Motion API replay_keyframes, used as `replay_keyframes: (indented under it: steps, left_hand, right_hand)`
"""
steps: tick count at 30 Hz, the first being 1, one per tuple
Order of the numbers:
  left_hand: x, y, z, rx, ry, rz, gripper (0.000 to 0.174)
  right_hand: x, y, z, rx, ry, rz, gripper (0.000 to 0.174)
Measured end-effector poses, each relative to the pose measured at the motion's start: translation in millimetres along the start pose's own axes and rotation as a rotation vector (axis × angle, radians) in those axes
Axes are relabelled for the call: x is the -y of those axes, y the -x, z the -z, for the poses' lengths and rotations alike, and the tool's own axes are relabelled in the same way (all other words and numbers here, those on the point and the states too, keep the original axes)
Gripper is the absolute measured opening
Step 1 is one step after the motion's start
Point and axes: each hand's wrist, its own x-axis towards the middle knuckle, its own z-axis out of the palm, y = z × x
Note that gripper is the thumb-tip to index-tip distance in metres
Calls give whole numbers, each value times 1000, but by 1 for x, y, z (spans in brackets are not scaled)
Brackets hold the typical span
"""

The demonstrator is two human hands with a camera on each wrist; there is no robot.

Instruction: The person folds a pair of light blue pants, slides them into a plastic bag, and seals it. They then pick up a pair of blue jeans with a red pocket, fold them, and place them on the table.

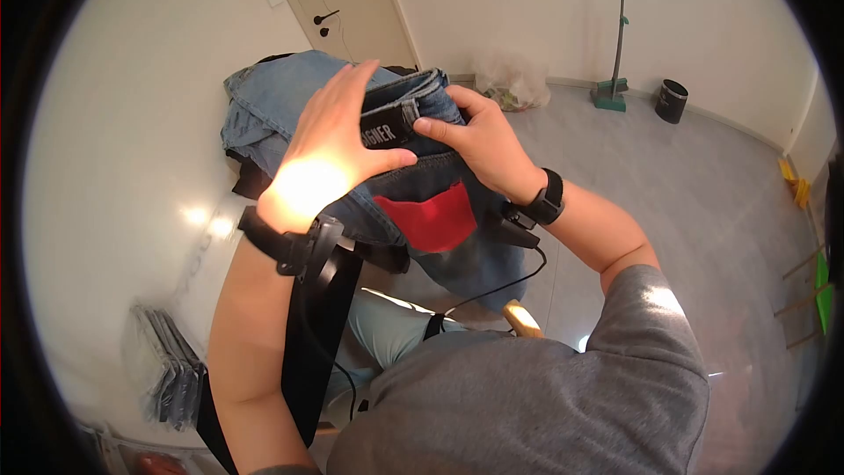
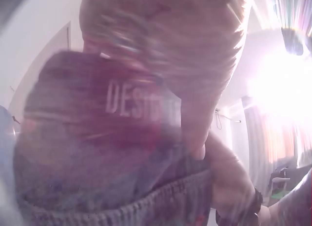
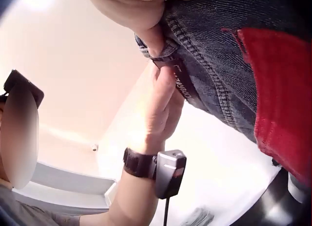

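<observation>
A pair of blue jeans (image 1: 457, 185) with a red pocket patch (image 1: 431, 220) hangs in front of the person, its waistband upward. White letters stand on the black waistband label (image 1: 380, 134), which also shows in the left wrist view (image 2: 131, 105). My right hand (image 1: 488, 136) pinches the waistband next to the label, thumb outside by a belt loop (image 3: 165, 51). Spread beside the label, my left hand (image 1: 325, 127) has its fingers straight and its thumb stretched across the denim below the lettering. The left wrist view is blurred and glary.
Lighter blue denim (image 1: 264, 105) lies piled behind the left hand. A black tabletop (image 1: 303, 369) runs below the left forearm, and a cable (image 1: 492, 286) trails from the right wrist camera. Against the far wall stand a plastic bag (image 1: 514, 79), a green dustpan (image 1: 609, 97) and a black bin (image 1: 672, 102).
</observation>
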Motion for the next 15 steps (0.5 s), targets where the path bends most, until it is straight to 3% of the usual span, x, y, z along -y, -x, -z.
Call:
replay_keyframes:
  steps: [2,3,5,7,9,11,12,15]
  left_hand:
    - [-2,-5,-9,-67,-224,-171,78]
    - [-2,-8,-12,-55,-221,-170,78]
    - [-1,-12,-17,305,77,172,59]
    - [1,-12,-22,340,41,186,50]
    - [6,-10,-33,280,47,146,33]
    - [15,-11,-33,332,105,240,34]
    - [18,-9,-35,241,153,205,32]
    - [25,-8,-30,223,82,238,34]
  right_hand:
    - [-1,9,0,2,50,7,25]
    - [-3,13,1,8,101,18,25]
    - [-10,15,3,-10,33,2,28]
    - [-11,14,12,44,389,98,32]
    - [-15,9,35,188,449,333,37]
    - [-12,22,57,187,441,228,40]
    - [-14,32,69,172,488,200,42]
    - [-42,73,104,164,513,42,47]
